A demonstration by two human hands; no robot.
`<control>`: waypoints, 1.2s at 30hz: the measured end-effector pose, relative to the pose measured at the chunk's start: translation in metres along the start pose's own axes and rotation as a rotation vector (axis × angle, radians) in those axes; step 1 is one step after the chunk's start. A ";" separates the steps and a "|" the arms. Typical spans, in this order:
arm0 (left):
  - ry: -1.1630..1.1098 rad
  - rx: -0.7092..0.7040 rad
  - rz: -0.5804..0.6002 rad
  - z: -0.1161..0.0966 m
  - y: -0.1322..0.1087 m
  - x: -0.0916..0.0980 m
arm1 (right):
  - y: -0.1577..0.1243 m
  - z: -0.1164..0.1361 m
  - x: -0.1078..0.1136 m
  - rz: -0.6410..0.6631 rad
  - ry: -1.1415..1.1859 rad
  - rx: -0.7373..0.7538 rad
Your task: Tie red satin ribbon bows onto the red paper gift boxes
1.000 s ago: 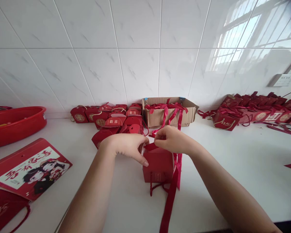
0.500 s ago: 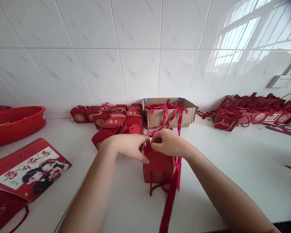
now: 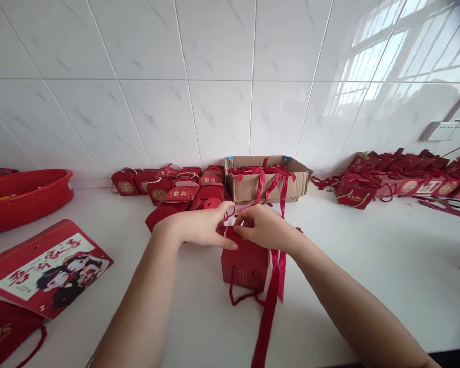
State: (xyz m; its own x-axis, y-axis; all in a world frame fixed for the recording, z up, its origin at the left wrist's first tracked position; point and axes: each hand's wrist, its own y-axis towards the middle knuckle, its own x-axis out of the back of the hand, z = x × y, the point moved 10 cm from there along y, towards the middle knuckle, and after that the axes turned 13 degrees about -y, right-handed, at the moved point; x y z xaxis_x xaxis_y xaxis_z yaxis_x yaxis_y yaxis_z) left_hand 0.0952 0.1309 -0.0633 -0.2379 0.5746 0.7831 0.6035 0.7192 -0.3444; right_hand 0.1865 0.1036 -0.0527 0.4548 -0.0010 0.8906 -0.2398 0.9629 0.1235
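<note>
A small red gift box (image 3: pixel 243 260) stands on the white counter, its top partly hidden by my hands. My left hand (image 3: pixel 205 225) grips the box's upper left, thumb across the front face and fingers round the far side. With fingers bent together, my right hand (image 3: pixel 262 225) pinches the box's top edge; the exact spot is hidden. A red cord handle (image 3: pixel 239 301) hangs at the front of the box. Beside and under its right edge runs a long red ribbon (image 3: pixel 270 317) toward the counter's near edge.
Behind stands a cardboard box (image 3: pixel 237 191) holding red ribbons, next to several red gift boxes (image 3: pixel 182 193). More ribboned boxes (image 3: pixel 354 191) line the right. At left are a red basin (image 3: pixel 30 197) and a printed red bag (image 3: pixel 49 271). Scissors (image 3: pixel 458 203) lie far right.
The gift box has turned slightly and shifted a little left, showing more of its right side. My left fingers have spread wider at its top, and my right hand has moved slightly left.
</note>
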 end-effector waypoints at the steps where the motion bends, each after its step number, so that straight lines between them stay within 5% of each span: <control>1: -0.021 -0.007 -0.009 0.002 -0.003 0.005 | 0.000 0.000 0.000 0.004 -0.003 -0.002; 6: -0.010 -0.038 -0.040 0.012 -0.010 0.021 | -0.002 0.004 0.004 -0.028 0.004 0.010; 17: -0.002 -0.077 0.011 0.002 -0.002 0.011 | -0.001 0.004 -0.007 0.001 -0.014 -0.009; 20: -0.041 -0.160 -0.058 -0.008 -0.008 0.022 | -0.003 0.009 -0.003 0.005 -0.065 0.035; 23: -0.094 -0.246 -0.247 -0.015 -0.020 0.048 | -0.007 0.009 0.002 0.015 -0.104 0.055; 29: -0.672 -0.462 -0.771 -0.004 -0.067 0.107 | -0.016 0.002 0.004 0.102 -0.259 0.049; 33: -1.174 -0.731 -0.765 -0.011 -0.087 0.115 | -0.016 -0.003 0.004 0.132 -0.368 0.026; 36: -1.318 -0.803 -0.771 -0.016 -0.097 0.117 | -0.013 -0.004 -0.002 0.164 -0.419 0.053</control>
State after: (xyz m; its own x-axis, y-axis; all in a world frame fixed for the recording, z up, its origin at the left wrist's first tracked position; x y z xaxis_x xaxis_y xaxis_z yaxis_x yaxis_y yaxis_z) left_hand 0.0214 0.1222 0.0700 -0.7990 0.4216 -0.4288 0.1614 0.8373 0.5224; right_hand 0.1925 0.0923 -0.0579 0.0231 0.0309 0.9993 -0.3283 0.9443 -0.0216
